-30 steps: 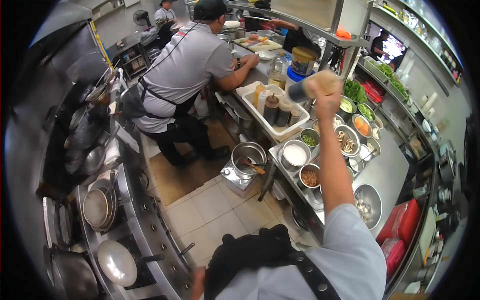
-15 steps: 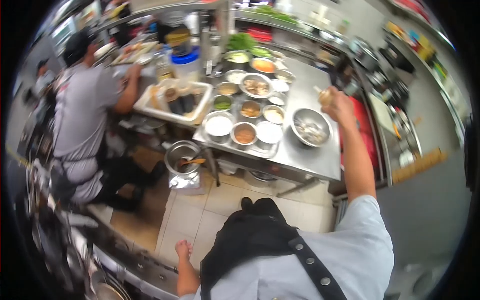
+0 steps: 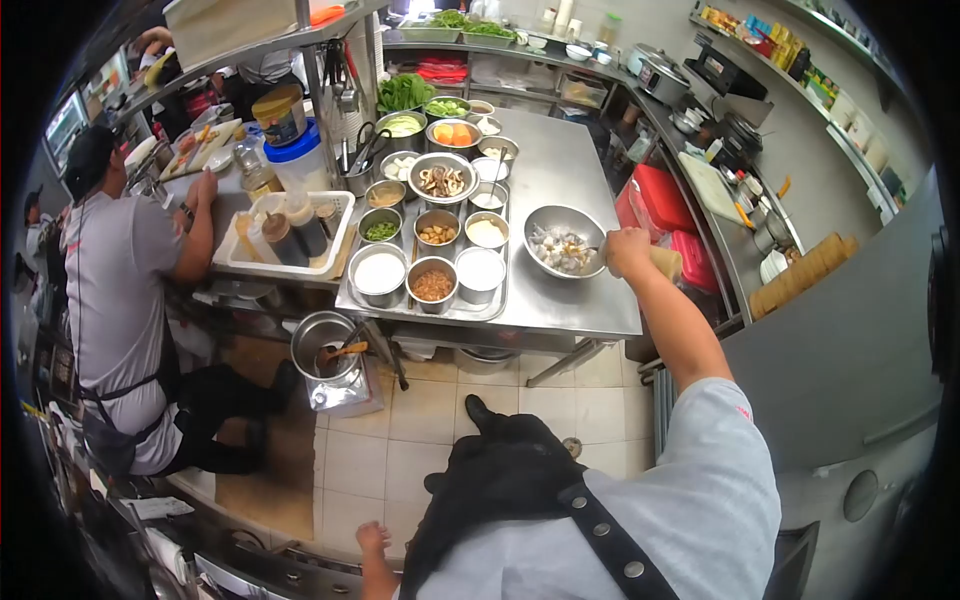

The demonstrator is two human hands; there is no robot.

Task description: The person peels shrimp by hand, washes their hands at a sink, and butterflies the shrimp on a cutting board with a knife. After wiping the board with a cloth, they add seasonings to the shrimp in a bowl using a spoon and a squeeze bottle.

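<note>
My right hand [image 3: 628, 252] is closed around a tan bottle [image 3: 666, 263], tilted over the right rim of a steel mixing bowl [image 3: 531, 232]. Most of the bottle is hidden by the hand. Pale, greyish pieces that look like shrimp [image 3: 562, 250] lie in the bowl. Low in the view, my left hand [image 3: 373, 538] hangs beside the apron with its fingers curled and nothing in them. Left of the bowl, a tray [image 3: 497, 305] bears several steel containers, among them sliced mushrooms [image 3: 441, 182], chopped greens [image 3: 381, 231] and a reddish-brown mixture [image 3: 433, 286].
A person in a grey shirt [image 3: 118, 240] works at the left counter near a white basket of bottles [image 3: 342, 225]. A steel pot [image 3: 322, 330] stands low beside the table [image 3: 572, 318]. Red containers [image 3: 655, 200] sit on the right; a grey panel [image 3: 800, 370] lies beyond my right arm.
My right hand has come down with the bottle to the bowl's right rim. The head view has shifted, so the table appears further left. My left hand still hangs low.
</note>
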